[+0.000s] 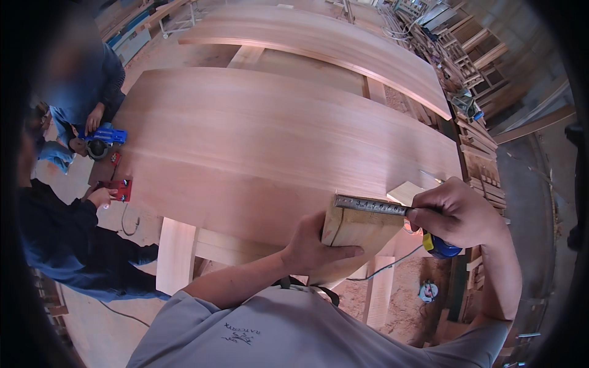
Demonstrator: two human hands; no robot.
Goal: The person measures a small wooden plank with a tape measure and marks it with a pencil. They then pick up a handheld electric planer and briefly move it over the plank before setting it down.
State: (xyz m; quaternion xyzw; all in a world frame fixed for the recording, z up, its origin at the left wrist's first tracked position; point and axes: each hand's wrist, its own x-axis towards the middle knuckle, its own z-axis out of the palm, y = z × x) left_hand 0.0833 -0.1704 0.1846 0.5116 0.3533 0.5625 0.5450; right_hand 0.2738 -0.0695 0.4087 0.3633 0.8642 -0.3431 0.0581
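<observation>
My left hand (pixel 316 245) grips a thick wooden beam (pixel 362 230) from the side, its thumb along the near face. Across the beam's end lies the metal blade of a tape measure (pixel 368 205). My right hand (pixel 457 211) pinches that blade at the beam's right edge, and the blue and yellow tape case (pixel 440 246) hangs below the palm. A thin pointed tool (pixel 431 176) shows by the right knuckles; I cannot tell its kind. Behind the beam, a small pale wood piece (pixel 405 192) rests on a broad wooden panel (pixel 264 141).
Another long panel (pixel 325 43) lies beyond this one. At the left, two people hold a blue tool (pixel 110 135) and a red tool (pixel 123 189) by the panel's end. Wood strips (pixel 481 153) are stacked at right; a round tool (pixel 428 291) sits low among sawdust.
</observation>
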